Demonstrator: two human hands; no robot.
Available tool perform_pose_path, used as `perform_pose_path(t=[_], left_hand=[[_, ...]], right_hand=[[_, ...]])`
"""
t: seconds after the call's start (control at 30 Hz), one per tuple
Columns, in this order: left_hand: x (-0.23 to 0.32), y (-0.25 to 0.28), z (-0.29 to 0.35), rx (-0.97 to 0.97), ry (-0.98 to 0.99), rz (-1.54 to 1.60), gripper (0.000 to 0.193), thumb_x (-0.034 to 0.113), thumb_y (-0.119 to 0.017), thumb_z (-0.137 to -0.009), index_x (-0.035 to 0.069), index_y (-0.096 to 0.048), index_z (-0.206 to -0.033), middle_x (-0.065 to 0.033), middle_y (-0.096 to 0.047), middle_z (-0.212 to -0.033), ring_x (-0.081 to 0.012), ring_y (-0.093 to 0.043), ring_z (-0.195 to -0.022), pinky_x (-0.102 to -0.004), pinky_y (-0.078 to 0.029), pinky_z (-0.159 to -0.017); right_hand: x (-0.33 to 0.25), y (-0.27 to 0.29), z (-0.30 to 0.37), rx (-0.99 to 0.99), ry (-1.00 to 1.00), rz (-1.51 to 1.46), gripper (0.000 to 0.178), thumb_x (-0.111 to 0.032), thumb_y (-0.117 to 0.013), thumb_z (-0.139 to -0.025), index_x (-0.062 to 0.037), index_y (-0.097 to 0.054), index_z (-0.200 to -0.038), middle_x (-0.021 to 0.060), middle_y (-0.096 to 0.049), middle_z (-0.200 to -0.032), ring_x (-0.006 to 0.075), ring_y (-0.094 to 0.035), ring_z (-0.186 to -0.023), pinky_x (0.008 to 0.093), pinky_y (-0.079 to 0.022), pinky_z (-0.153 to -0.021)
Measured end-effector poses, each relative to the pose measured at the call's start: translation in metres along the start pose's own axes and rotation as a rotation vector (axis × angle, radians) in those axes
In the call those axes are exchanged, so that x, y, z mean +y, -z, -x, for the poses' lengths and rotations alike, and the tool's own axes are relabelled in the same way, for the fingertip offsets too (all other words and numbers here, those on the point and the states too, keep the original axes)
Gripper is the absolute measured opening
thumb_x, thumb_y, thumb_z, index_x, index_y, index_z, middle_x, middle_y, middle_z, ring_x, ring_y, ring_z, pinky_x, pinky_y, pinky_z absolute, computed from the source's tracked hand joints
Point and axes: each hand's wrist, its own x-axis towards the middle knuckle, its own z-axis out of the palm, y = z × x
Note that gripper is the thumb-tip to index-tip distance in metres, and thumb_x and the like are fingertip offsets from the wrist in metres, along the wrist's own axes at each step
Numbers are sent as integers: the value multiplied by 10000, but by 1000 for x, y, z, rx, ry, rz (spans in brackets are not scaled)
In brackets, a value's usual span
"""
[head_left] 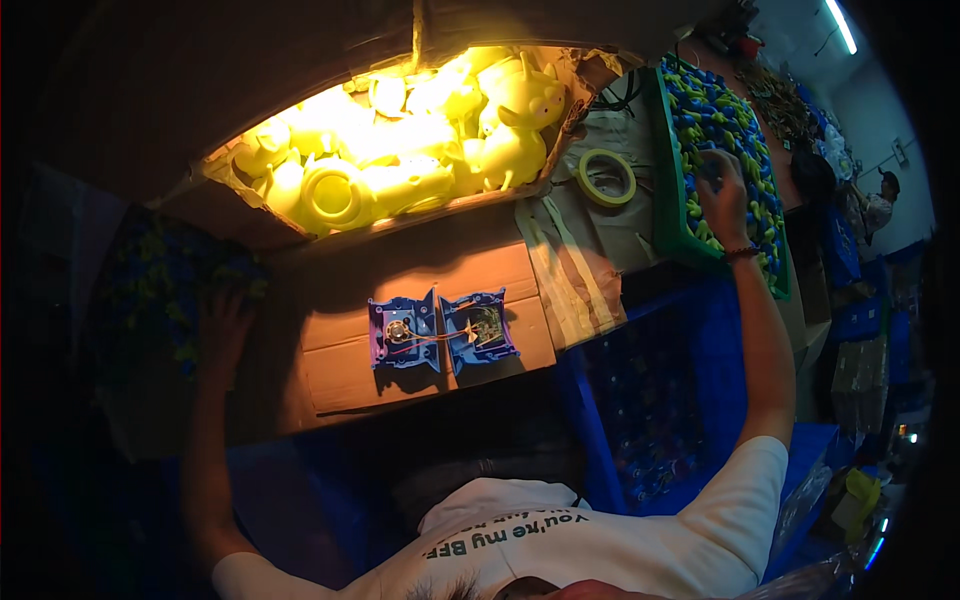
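Observation:
On the cardboard work surface in the middle lies an opened blue-purple plastic casing in two halves. The left half (405, 333) holds a round part, and thin wires run across to the right half (482, 328), which has a small circuit board in it. My right hand (727, 205) reaches into a green tray (668, 215) of small blue-and-yellow parts (715, 105); its fingers curl round something dark. In shadow at the left, my left hand (225, 318) rests at a pile of similar parts (165, 275), fingers apart. Neither hand touches the casing.
Beyond the casing, a brightly lit cardboard box holds several yellow plastic figures (515, 150). A roll of yellow tape (606, 178) lies between box and tray. Blue bins (590, 425) stand below the work surface. Another person (880, 205) is far off at the right.

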Motion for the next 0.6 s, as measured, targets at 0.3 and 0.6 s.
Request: perform_pose_path(t=[0.3, 0.6], left_hand=[[23, 28, -23, 176, 152, 371, 290, 112, -569, -971, 77, -606, -1256, -136, -570, -1326, -339, -505, -1293, -474, -398, -1134], [146, 112, 21, 410, 1258, 2087, 456, 98, -497, -1050, 41, -393, -1491, -106, -577, -1226, -196, -594, -1146, -419, -527, -1009]], right_hand=[[-139, -77, -45, -38, -15, -428, 603, 9, -692, -880, -85, -469, -1432, 101, -698, -1015, 170, -680, -881, 304, -537, -798], [-184, -46, 9, -200, 317, -302, 866, 62, -625, -911, -89, -149, -1618, 132, -679, -1119, 269, -687, -947, 375, -551, -853]])
